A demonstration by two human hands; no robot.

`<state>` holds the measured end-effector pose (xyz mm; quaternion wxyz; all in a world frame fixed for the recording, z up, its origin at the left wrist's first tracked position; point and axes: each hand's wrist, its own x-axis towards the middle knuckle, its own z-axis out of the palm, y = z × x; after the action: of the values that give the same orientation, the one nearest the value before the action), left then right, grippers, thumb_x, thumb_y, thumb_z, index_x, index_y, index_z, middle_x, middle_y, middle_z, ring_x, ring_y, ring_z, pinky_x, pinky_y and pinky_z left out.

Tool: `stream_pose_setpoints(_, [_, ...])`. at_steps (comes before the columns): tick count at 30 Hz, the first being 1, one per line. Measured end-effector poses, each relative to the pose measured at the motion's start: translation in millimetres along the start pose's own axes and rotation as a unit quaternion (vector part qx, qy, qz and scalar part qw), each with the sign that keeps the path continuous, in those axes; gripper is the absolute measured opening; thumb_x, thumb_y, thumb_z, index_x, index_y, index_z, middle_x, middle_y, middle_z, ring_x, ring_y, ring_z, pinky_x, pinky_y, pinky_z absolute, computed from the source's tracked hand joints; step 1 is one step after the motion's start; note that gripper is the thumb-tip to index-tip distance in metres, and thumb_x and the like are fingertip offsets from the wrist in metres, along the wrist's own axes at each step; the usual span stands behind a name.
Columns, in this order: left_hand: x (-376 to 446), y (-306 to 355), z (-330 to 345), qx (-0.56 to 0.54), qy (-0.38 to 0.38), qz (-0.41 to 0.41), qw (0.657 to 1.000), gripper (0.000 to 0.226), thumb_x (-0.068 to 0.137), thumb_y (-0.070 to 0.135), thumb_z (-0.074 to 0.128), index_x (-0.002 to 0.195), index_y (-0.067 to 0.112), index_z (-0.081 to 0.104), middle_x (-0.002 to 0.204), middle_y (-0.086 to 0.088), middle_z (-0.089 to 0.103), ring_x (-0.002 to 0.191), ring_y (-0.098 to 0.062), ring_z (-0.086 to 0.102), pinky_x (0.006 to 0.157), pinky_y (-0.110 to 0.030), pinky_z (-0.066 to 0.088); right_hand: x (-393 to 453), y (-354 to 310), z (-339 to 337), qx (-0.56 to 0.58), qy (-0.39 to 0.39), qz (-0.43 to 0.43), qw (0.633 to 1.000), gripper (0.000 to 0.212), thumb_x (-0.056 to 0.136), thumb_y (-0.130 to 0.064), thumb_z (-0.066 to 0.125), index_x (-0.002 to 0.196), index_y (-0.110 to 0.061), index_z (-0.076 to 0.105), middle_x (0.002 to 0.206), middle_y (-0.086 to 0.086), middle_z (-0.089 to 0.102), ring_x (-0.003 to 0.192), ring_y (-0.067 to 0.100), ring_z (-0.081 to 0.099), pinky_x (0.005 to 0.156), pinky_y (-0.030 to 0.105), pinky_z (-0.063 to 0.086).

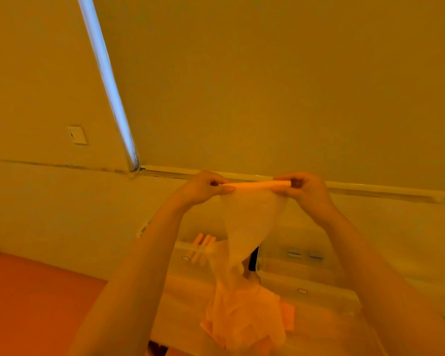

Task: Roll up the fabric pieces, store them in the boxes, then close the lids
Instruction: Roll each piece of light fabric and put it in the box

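In the middle of the frame, both hands are raised in front of the wall and share one piece of fabric. The left hand pinches the left end of the rolled top edge with curled fingers, and the right hand grips the right end the same way, so the thin roll spans straight between them. From that roll the loose part of the fabric hangs down, narrowing to a twisted tail that reaches a crumpled heap of fabric pieces at the lower middle. The fabric is thin, pale and half see-through under the orange light. Behind it, left of centre, a few finished rolls lie in a clear box; a second clear box stands to the right. Their outlines are faint and hard to trace, and the hanging fabric hides part of them.
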<state>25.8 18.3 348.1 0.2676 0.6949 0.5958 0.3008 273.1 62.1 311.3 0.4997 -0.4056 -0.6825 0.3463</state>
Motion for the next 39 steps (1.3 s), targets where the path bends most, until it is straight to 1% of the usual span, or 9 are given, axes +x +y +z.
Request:
stream_pose_setpoints(7, [16, 19, 2, -0.108, 0.052, 0.064, 0.991, 0.015, 0.092, 0.015, 0.06, 0.105, 0.015, 0.068, 0.088, -0.004, 0.064, 0.079, -0.012, 0.056, 0.069, -0.026, 0.041, 9, -20, -19, 0.087, 0.003, -0.03, 0.996, 0.022, 0.08, 0.003, 0.069, 0.101, -0.004, 0.068, 0.095, 0.002, 0.069, 0.075, -0.001, 0.067, 0.066, 0.014, 0.053])
stream_pose_setpoints(10, [17, 30, 5, -0.216, 0.078, 0.097, 0.968, 0.021, 0.095, 0.009, 0.054, 0.112, 0.019, 0.061, 0.086, 0.002, 0.064, 0.073, -0.003, 0.06, 0.066, -0.018, 0.047, 15, -26, -24, 0.13, 0.027, -0.048, 0.99, 0.022, 0.08, 0.007, 0.067, 0.098, -0.006, 0.068, 0.092, 0.003, 0.07, 0.077, 0.003, 0.067, 0.07, 0.017, 0.054])
stream_pose_setpoints(13, [20, 41, 3, -0.242, 0.111, 0.126, 0.956, 0.014, 0.096, 0.012, 0.052, 0.102, 0.019, 0.063, 0.082, 0.003, 0.062, 0.064, 0.003, 0.057, 0.059, -0.015, 0.044, 22, -36, -31, 0.116, 0.049, -0.07, 0.99, 0.02, 0.08, 0.0, 0.07, 0.093, -0.015, 0.072, 0.094, -0.001, 0.071, 0.08, 0.002, 0.066, 0.073, 0.018, 0.054])
stream_pose_setpoints(16, [25, 53, -3, -0.273, 0.114, 0.132, 0.946, 0.018, 0.092, 0.008, 0.057, 0.094, 0.022, 0.067, 0.085, 0.004, 0.065, 0.069, 0.001, 0.061, 0.067, -0.019, 0.049, 28, -48, -38, 0.119, 0.046, -0.076, 0.989, 0.026, 0.078, 0.006, 0.069, 0.101, -0.007, 0.069, 0.086, -0.006, 0.072, 0.074, -0.002, 0.065, 0.068, 0.014, 0.052])
stream_pose_setpoints(19, [27, 66, -13, -0.272, 0.092, 0.148, 0.946, 0.023, 0.087, 0.004, 0.063, 0.096, 0.024, 0.068, 0.089, 0.005, 0.069, 0.077, -0.006, 0.066, 0.069, -0.019, 0.053, 32, -61, -49, 0.116, 0.046, -0.085, 0.989, 0.026, 0.079, 0.008, 0.068, 0.098, -0.009, 0.068, 0.074, -0.012, 0.073, 0.069, -0.002, 0.065, 0.064, 0.012, 0.051])
stream_pose_setpoints(23, [33, 81, -20, -0.224, 0.132, 0.163, 0.952, 0.017, 0.092, 0.011, 0.058, 0.088, 0.026, 0.065, 0.079, 0.005, 0.063, 0.066, -0.001, 0.06, 0.061, -0.018, 0.047, 34, -78, -59, 0.084, 0.055, -0.09, 0.991, 0.014, 0.086, -0.005, 0.065, 0.092, -0.016, 0.071, 0.073, -0.007, 0.07, 0.064, 0.002, 0.064, 0.061, 0.019, 0.051])
stream_pose_setpoints(26, [36, 84, -16, -0.204, 0.151, 0.159, 0.954, 0.018, 0.094, 0.01, 0.055, 0.083, 0.021, 0.062, 0.074, 0.004, 0.057, 0.059, 0.005, 0.052, 0.055, -0.012, 0.042, 32, -78, -60, 0.068, 0.064, -0.079, 0.992, 0.017, 0.088, -0.011, 0.065, 0.081, -0.026, 0.071, 0.068, -0.009, 0.069, 0.064, 0.005, 0.061, 0.06, 0.023, 0.049])
stream_pose_setpoints(34, [32, 71, 0, -0.169, 0.142, 0.178, 0.959, 0.015, 0.094, 0.011, 0.056, 0.089, 0.019, 0.066, 0.078, 0.002, 0.061, 0.058, 0.006, 0.051, 0.05, -0.012, 0.037, 20, -56, -49, 0.09, 0.077, -0.068, 0.991, 0.014, 0.087, -0.009, 0.066, 0.087, -0.021, 0.073, 0.07, -0.013, 0.069, 0.061, -0.003, 0.056, 0.053, 0.013, 0.041])
stream_pose_setpoints(39, [30, 64, -4, -0.224, 0.103, 0.155, 0.957, 0.02, 0.085, 0.004, 0.065, 0.102, 0.014, 0.067, 0.089, 0.007, 0.065, 0.071, 0.006, 0.063, 0.066, -0.013, 0.052, 20, -54, -53, 0.107, 0.033, -0.05, 0.992, 0.023, 0.079, 0.0, 0.071, 0.091, -0.02, 0.072, 0.079, -0.009, 0.073, 0.072, 0.002, 0.067, 0.062, 0.014, 0.05])
